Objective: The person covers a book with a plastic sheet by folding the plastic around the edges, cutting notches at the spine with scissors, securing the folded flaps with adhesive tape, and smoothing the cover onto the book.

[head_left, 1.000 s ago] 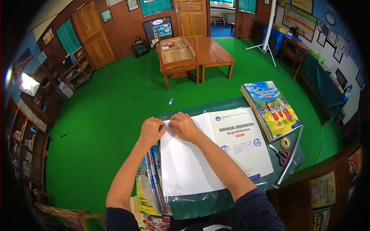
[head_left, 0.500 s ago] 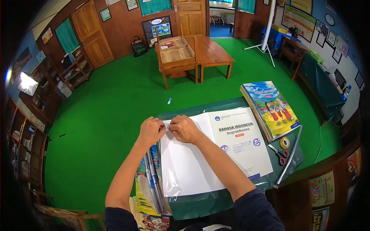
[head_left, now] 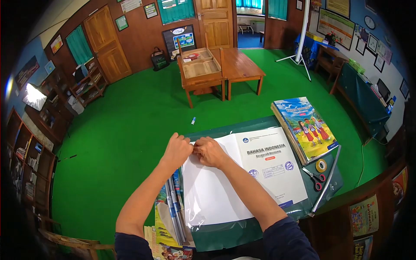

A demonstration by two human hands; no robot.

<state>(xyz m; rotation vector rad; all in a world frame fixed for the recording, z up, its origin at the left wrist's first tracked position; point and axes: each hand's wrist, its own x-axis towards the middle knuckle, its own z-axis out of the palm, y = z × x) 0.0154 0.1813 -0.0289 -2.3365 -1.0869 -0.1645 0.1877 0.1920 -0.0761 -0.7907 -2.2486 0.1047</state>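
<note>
An open book (head_left: 273,173) lies on the green-covered table, its title page on the right and its blank white inside cover (head_left: 212,190) on the left. Clear plastic film (head_left: 200,216) extends past the cover's lower edge. At the top left corner of the cover, my left hand (head_left: 177,149) is closed, fingertips pinching the film's edge. Close beside it, my right hand (head_left: 210,151) has its fingers curled and pressed at the same corner, over the white cover. The fingertips partly hide what lies between them.
A stack of books (head_left: 305,128) stands at right, near yellow tape (head_left: 320,165), scissors (head_left: 315,178) and a clear rolled strip (head_left: 327,182). Rolled plastic (head_left: 174,212) lies on books at left. A glue stick (head_left: 193,120) is on the green floor; wooden tables (head_left: 242,65) stand beyond.
My hands have come closer together at the cover's corner, the right fingers curling in more. The view has tilted slightly, so the scene sits a little lower.
</note>
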